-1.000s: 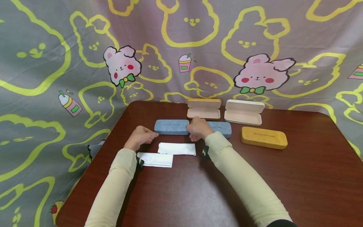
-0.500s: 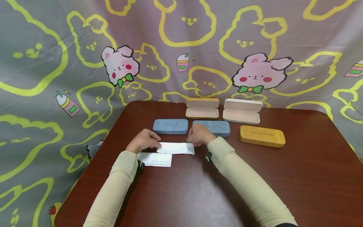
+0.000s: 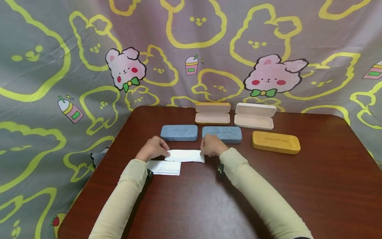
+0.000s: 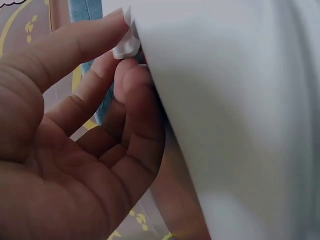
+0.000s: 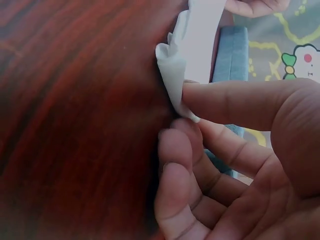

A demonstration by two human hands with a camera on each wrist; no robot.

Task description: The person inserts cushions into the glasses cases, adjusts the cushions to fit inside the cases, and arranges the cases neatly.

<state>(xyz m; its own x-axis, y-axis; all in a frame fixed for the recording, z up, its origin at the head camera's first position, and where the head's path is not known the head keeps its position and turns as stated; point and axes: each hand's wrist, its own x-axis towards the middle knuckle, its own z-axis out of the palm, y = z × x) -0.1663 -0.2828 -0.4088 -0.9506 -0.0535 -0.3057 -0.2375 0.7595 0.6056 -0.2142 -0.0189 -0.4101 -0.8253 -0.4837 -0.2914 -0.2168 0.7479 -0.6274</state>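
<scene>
A folded white cloth (image 3: 185, 155) lies on the dark red table (image 3: 268, 186) between my two hands. My left hand (image 3: 153, 148) pinches its left end; the left wrist view shows thumb and fingers closed on a corner of the cloth (image 4: 235, 115). My right hand (image 3: 211, 146) pinches the right end, and the right wrist view shows thumb and forefinger holding the crumpled edge of the cloth (image 5: 185, 75). A second folded white cloth (image 3: 164, 168) lies just in front, by my left wrist.
Behind the hands lie two shut blue glasses cases (image 3: 179, 132) (image 3: 222, 134) and a shut yellow case (image 3: 276, 142) to the right. Two open cases, tan (image 3: 212, 113) and white (image 3: 255, 116), stand at the table's back edge. A rabbit-print curtain (image 3: 191, 49) hangs behind.
My right hand has come back from the blue cases to the cloth's right end. My left hand has moved in onto the left end. Both now pinch the cloth.
</scene>
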